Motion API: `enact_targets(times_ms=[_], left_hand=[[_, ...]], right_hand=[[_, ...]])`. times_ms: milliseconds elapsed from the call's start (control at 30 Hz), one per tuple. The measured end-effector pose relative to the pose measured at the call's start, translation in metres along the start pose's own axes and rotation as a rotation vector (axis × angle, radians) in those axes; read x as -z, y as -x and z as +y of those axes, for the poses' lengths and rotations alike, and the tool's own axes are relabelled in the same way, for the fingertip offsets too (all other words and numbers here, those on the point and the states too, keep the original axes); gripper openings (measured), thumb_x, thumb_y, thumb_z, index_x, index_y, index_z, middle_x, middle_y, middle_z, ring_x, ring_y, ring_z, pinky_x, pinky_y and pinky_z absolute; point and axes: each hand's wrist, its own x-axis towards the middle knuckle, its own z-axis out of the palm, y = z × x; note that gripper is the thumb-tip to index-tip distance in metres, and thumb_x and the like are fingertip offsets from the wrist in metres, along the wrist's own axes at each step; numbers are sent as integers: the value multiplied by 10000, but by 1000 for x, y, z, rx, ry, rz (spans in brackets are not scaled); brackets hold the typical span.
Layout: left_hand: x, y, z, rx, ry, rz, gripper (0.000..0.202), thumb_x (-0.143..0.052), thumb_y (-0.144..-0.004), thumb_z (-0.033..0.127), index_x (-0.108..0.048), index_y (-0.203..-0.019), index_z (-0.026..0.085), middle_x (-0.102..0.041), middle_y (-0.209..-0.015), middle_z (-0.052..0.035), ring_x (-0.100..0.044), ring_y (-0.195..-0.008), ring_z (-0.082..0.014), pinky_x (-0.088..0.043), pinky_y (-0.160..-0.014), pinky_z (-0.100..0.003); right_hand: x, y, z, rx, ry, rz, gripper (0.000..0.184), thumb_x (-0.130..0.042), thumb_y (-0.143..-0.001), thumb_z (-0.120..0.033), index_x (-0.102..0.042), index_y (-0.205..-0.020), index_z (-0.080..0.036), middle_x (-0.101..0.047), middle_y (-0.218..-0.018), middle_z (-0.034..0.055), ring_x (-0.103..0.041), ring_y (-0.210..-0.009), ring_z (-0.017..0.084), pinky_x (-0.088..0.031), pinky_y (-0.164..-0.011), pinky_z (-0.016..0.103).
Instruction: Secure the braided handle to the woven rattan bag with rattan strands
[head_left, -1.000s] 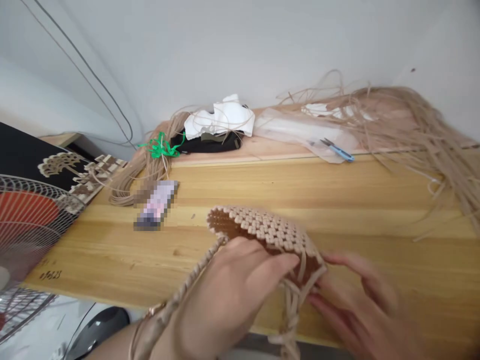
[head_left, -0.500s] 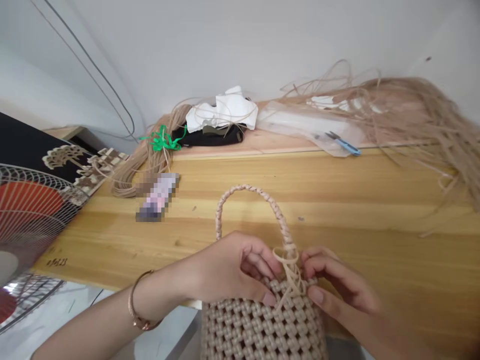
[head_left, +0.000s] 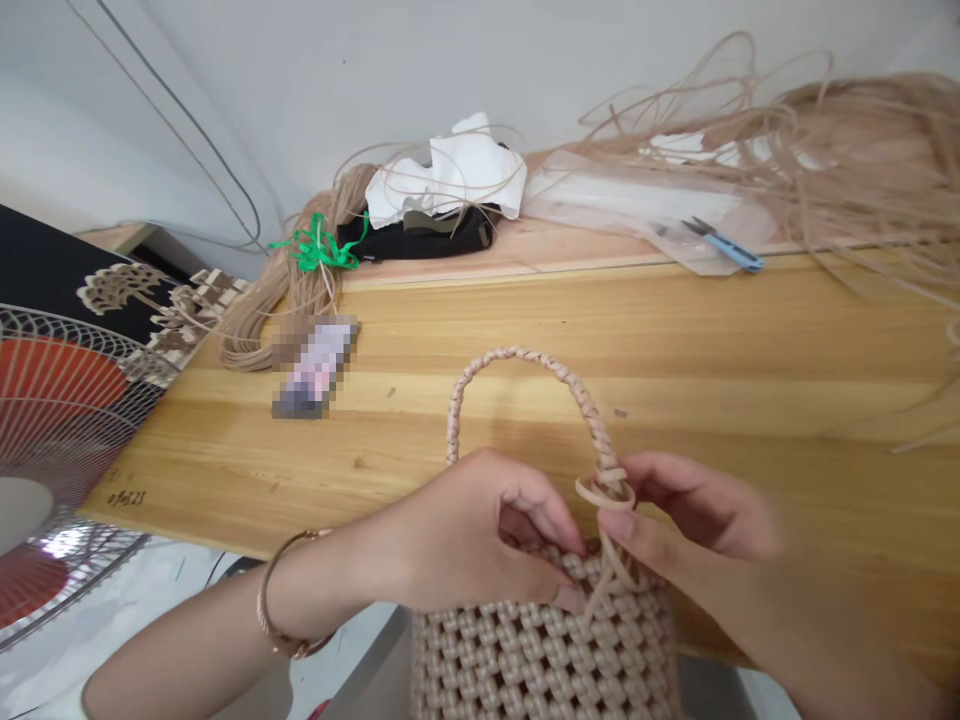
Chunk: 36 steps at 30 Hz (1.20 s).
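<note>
In the head view, the upright tan bag of knotted, open-mesh weave (head_left: 525, 665) stands low in front of you at the near edge of the yellow-brown wooden table (head_left: 390, 440), its lower part cut off by the frame. Its arched handle of tightly wound tan cord (head_left: 595, 425) rises from the rim, over the table top.

Your left hand (head_left: 469, 540), with a thin rose-gold bracelet (head_left: 264, 612) on its wrist, is clamped on the bag's rim: your thumb lies along the outside and your fingers bend over to the inner side. Your right hand (head_left: 697, 525) is closed around the right foot of the handle, thumb in front and fingers behind. Your right thumb tip touches the area just below a loose loop of flat tan strand (head_left: 615, 503); you cannot tell from here whether it pinches the strand itself. Below the loop, crossed strands lie over the rim between your hands.

Farther back, blue-handled snips (head_left: 731, 250) rest on a translucent plastic wrapping (head_left: 600, 195), near a loose heap of long tan strands (head_left: 885, 160) on your right. On your left are a tan cord coil (head_left: 244, 335) tied with green ribbon (head_left: 319, 245) and a white wire-caged fan (head_left: 67, 420) with orange-red blades.
</note>
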Motion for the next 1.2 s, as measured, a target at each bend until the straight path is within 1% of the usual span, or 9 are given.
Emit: enact_targets(times_ms=[67,167,367,533,633,767,967,1067,1200], left_hand=[[-2,0,-2,-46,-11,18,217,-687,-641,184,-587,-823,122,-644,-818,-45,-604,-769,-152,-478,-698,-294],[-6,-1,-3,-91,-47,59,172,-664,-675,204,-576,-803,129,-641,-837,-38,-586,-754,-132,-470,-684,-265],[-10,1,-4,-140,-187,74,131,-561,-776,257,-579,-807,131,-626,-766,-25,-543,-679,-99,-433,-611,-205],[-9,3,-2,-222,-321,74,160,-493,-823,259,-587,-809,131,-585,-700,-1,-471,-609,-67,-370,-535,-162],[-8,3,0,-250,-358,80,176,-498,-825,272,-603,-814,131,-567,-683,7,-437,-585,-57,-341,-504,-149],[-9,2,1,-217,-324,82,166,-502,-824,258,-605,-802,129,-548,-659,16,-418,-569,-49,-328,-494,-140],[-9,0,-4,-192,-214,79,138,-513,-816,244,-585,-785,130,-560,-690,12,-453,-606,-57,-360,-535,-150],[-8,-1,-6,-189,-187,76,113,-519,-808,226,-586,-804,135,-581,-720,6,-484,-636,-64,-388,-575,-163],[-7,-1,-7,-146,-156,48,87,-530,-793,214,-575,-821,145,-605,-774,-10,-529,-691,-90,-419,-627,-201]], right_hand=[[0,-2,3,-33,-78,-11,262,-590,-766,-450,-593,-905,-228,-641,-810,29,-611,-736,176,-495,-631,290],[-1,-3,4,-30,-135,31,252,-610,-764,-410,-602,-933,-224,-643,-779,27,-617,-691,166,-501,-594,276],[-1,-2,8,-1,-149,38,280,-601,-770,-392,-616,-999,-232,-663,-846,49,-632,-788,206,-533,-678,319],[5,6,16,-15,-15,18,405,-589,-762,-457,-514,-1133,-311,-623,-1007,38,-578,-965,229,-493,-812,372],[7,13,18,45,122,49,517,-615,-729,-470,-436,-1201,-358,-605,-1027,24,-560,-990,235,-480,-837,401],[6,17,21,131,171,48,534,-628,-731,-422,-410,-1217,-384,-621,-1004,13,-584,-965,226,-506,-802,368],[4,17,14,102,41,92,471,-640,-719,-380,-518,-1168,-303,-666,-962,48,-618,-906,255,-552,-710,360],[4,17,11,111,-3,107,437,-646,-712,-341,-557,-1137,-300,-684,-913,40,-643,-819,241,-570,-636,337],[2,17,9,42,-57,99,399,-612,-742,-383,-552,-1129,-305,-681,-911,39,-652,-783,229,-573,-619,337]])
